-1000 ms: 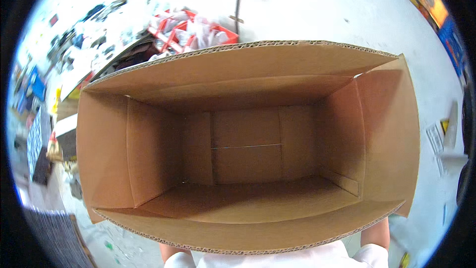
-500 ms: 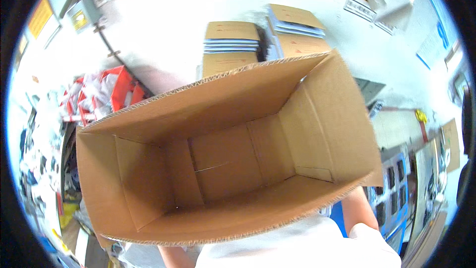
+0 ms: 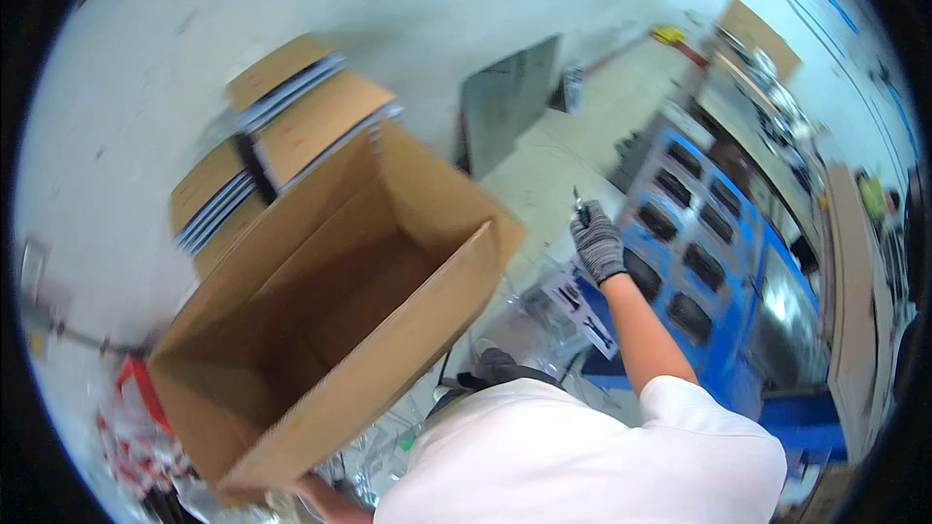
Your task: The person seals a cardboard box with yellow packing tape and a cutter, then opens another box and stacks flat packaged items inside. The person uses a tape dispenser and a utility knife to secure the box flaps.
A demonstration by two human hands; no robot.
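Floor: pale, smooth tiles (image 3: 544, 160) with thin joints, beyond the right grip.
Wall: off-white and scuffed (image 3: 116, 136), far to the left of that grip.
Stacked cartons: brown tops over pale, thin layers (image 3: 320, 121), against the wall, left of the right grip and past the box.
Leaning board: flat, grey-green, straight-edged (image 3: 507, 102), ahead and slightly left of the right grip.
Blue panel: flat, with rows of dark, rounded oblongs (image 3: 701, 267), just right of the right grip.
Workbench: long, cluttered top (image 3: 752, 126), farther off to the right.
Red bin: glossy-looking, among pale bags (image 3: 146, 393), left of the left grip.
Cardboard box: brown, corrugated, deep and oblong, open-topped and tilted (image 3: 359, 354); above the left grip, left of the right one.
Right hand: in a grey knit glove (image 3: 599, 245), closed round a small pointed tool with a dark handle (image 3: 582, 212).
Left hand: at the box's near lower corner (image 3: 303, 488), mostly hidden; I cannot tell how its fingers are set.
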